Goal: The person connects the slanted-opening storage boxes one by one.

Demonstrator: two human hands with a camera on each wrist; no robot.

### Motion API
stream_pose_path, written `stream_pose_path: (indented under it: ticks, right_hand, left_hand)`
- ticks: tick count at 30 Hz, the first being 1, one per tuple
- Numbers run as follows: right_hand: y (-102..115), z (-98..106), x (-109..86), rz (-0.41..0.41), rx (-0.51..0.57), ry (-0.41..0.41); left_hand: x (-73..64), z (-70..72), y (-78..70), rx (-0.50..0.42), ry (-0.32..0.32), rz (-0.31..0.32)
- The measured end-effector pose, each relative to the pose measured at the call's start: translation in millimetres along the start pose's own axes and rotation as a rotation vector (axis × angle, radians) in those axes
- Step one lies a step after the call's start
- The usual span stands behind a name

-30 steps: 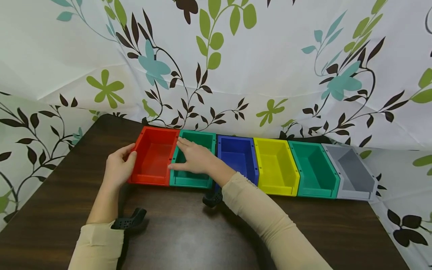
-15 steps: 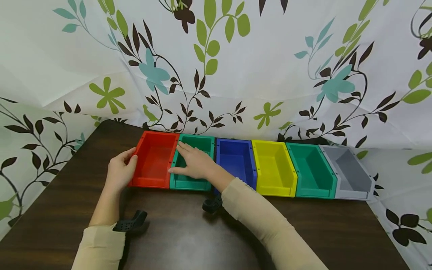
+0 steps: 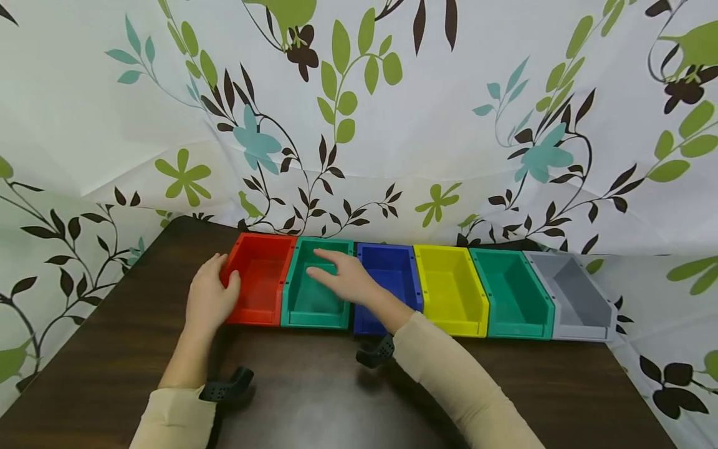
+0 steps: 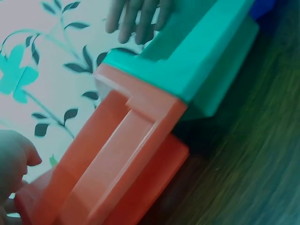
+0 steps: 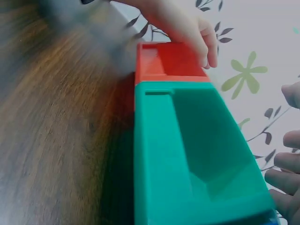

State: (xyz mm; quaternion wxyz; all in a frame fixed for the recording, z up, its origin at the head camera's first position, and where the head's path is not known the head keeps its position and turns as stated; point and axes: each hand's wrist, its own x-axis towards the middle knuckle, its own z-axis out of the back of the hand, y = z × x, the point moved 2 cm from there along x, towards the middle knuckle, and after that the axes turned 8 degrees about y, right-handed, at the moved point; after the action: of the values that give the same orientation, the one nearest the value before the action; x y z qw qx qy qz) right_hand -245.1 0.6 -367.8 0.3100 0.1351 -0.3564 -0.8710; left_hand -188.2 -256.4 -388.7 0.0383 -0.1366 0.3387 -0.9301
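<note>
My left hand [image 3: 210,296] is at the left side of a red storage bin [image 3: 259,284], its thumb over the bin's left edge and the fingers along the outside of that wall. In the left wrist view, a gap shows between its thumb and the bin. Above the green bin [image 3: 320,299] beside the red one, my right hand [image 3: 350,277] hovers with straight, spread fingers and holds nothing. The right wrist view shows the red and green bins end to end, their walls meeting. Both are bare inside.
Rightward the row continues with a blue bin [image 3: 387,268], a yellow bin [image 3: 451,290], a second green bin [image 3: 512,293] and a grey bin [image 3: 572,296]. All stand on a dark wooden table [image 3: 314,399], in front of a leaf-patterned cloth [image 3: 437,143].
My right hand has come off the green bin's left edge and moved to the right. My left hand has loosened from the red bin's side, its thumb now over the edge. The head view has tilted up.
</note>
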Motion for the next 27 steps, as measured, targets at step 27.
stream_pose_path:
  ticks: [27]
  right_hand:
    - [-46, 53, -77.6, -0.093, 0.273, -0.232]
  left_hand:
    - [4.2, -55.0, -56.6, -0.088, 0.200, -0.041]
